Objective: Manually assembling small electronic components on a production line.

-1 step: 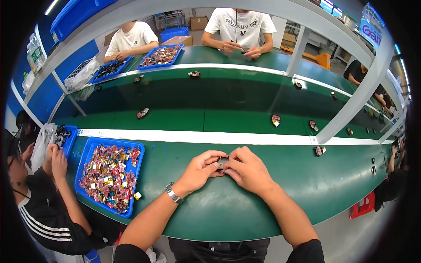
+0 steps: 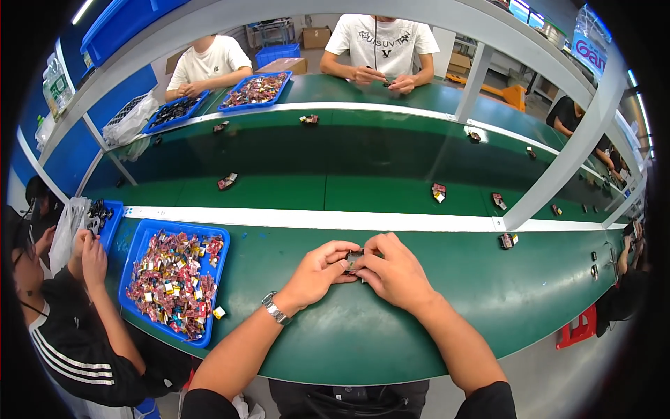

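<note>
Over the middle of the green bench, my left hand and my right hand meet at a small black casing. Fingertips of both hands pinch it from opposite sides and cover much of it, so what lies inside it is hard to make out. A metal watch is on my left wrist. To the left stands a blue tray heaped with small reddish circuit boards that have white and yellow parts. One loose piece lies at the tray's right edge.
Beyond a white rail runs a green conveyor belt carrying scattered small assemblies. Another assembly lies on my bench at right. A grey post rises at right. Co-workers sit at left, opposite and far right.
My fingers have shifted very slightly around the black casing. Everything else looks the same.
</note>
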Available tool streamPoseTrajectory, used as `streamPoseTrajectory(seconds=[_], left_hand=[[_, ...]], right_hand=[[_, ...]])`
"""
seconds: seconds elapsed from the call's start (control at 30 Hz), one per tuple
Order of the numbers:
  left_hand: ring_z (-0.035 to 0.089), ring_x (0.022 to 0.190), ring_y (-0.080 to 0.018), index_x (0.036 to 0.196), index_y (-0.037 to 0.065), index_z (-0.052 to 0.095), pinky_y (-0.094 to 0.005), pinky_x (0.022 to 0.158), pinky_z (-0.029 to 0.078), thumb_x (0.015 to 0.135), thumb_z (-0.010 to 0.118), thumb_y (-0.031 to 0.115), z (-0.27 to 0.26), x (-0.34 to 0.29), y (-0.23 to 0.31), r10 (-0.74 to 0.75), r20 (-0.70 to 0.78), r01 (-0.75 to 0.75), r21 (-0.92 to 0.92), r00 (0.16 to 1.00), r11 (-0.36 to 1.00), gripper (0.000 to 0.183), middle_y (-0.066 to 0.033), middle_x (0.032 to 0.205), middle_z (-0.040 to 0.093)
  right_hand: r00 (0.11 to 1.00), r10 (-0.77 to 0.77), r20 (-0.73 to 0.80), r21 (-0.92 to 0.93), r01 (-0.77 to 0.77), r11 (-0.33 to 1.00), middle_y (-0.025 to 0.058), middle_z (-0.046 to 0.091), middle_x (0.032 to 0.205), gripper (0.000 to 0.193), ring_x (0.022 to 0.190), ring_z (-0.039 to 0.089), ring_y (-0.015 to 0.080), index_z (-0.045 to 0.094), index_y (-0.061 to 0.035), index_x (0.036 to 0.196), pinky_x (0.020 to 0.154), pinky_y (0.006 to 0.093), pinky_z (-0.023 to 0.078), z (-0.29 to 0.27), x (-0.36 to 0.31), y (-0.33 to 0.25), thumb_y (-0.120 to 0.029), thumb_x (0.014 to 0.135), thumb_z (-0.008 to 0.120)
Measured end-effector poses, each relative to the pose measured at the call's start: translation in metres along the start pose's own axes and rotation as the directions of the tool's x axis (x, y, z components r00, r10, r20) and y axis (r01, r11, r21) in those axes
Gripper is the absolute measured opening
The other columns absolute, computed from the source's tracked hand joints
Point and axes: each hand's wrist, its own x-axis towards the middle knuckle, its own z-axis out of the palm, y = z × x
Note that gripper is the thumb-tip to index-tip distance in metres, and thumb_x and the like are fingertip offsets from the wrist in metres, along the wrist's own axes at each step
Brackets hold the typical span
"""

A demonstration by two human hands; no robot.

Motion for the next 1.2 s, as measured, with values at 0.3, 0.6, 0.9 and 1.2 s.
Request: streamPoseTrajectory(seconds=[0.3, 0.6, 0.9, 1.2], left_hand=[[0.057, 0.12, -0.0196, 0.132, 0.003, 0.048, -0.0338, 0.099, 0.053, 0.1, 0.046, 0.004, 0.0, 0.001, 0.002, 0.019, 0.031, -0.019, 0.007, 0.999, 1.0, 0.032, -0.0112, 0.138, 0.052], [0.057, 0.119, -0.0196, 0.135, 0.0, 0.044, -0.0358, 0.103, 0.05, 0.094, 0.051, -0.003, -0.003, -0.001, 0.003, 0.064, 0.13, -0.068, 0.027, 0.989, 0.997, 0.042, -0.0128, 0.134, 0.054], [0.056, 0.12, -0.0195, 0.135, 0.0, 0.045, -0.0357, 0.102, 0.051, 0.097, 0.046, -0.003, 0.0, 0.0, 0.003, -0.003, 0.104, 0.003, 0.007, 0.995, 1.0, 0.037, -0.0136, 0.134, 0.053], [0.06, 0.114, -0.021, 0.128, 0.0, 0.046, -0.0381, 0.098, 0.054, 0.098, 0.048, 0.0, -0.001, 0.001, -0.004, 0.063, 0.034, -0.062, -0.011, 0.997, 0.998, 0.03, -0.0139, 0.127, 0.057]], right_hand=[[0.996, -0.022, -0.087, 0.11, 0.031, 0.993, 0.0082, 0.056, 0.121, 0.013, 0.114, 0.054, 0.0288, 0.07, -0.0092, 0.087, 0.091, 0.0389, 0.05, 0.006, 0.0, 0.005, -0.008, 0.075, 0.076], [0.99, 0.06, -0.129, 0.277, -0.022, 0.961, 0.0094, 0.06, 0.119, 0.004, 0.113, 0.055, 0.0295, 0.067, -0.0049, 0.084, 0.088, 0.038, 0.051, 0.014, 0.001, 0.005, -0.007, 0.082, 0.068], [0.997, 0.08, -0.022, 0.353, -0.067, 0.933, 0.0089, 0.059, 0.121, 0.006, 0.116, 0.053, 0.0285, 0.067, -0.0056, 0.089, 0.089, 0.0378, 0.051, 0.006, -0.004, 0.008, -0.01, 0.084, 0.068], [0.989, 0.119, -0.088, 0.349, -0.082, 0.934, 0.0086, 0.059, 0.121, 0.008, 0.117, 0.053, 0.0273, 0.069, -0.0062, 0.091, 0.087, 0.0364, 0.052, 0.016, -0.006, 0.004, -0.011, 0.084, 0.069]])
